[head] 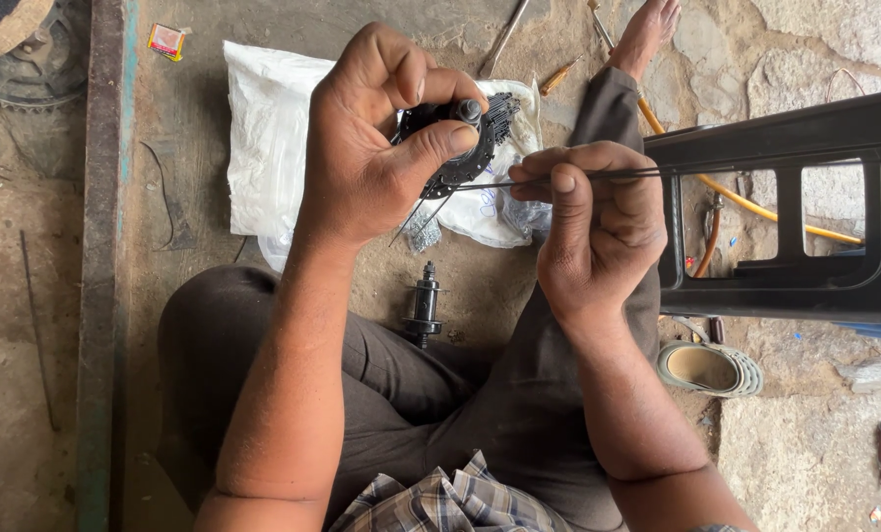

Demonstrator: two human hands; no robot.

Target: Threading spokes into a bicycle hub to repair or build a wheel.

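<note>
Above a dusty concrete floor (pixel 194 128), the left hand (pixel 371 148) clenched a black wheel hub (pixel 457 148) while the right hand (pixel 598 232) pinched thin spokes (pixel 657 173).

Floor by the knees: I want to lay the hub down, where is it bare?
Bare floor between the green beam and white bag. Crowded ahead: spare hub, tools, black stool right.
</note>
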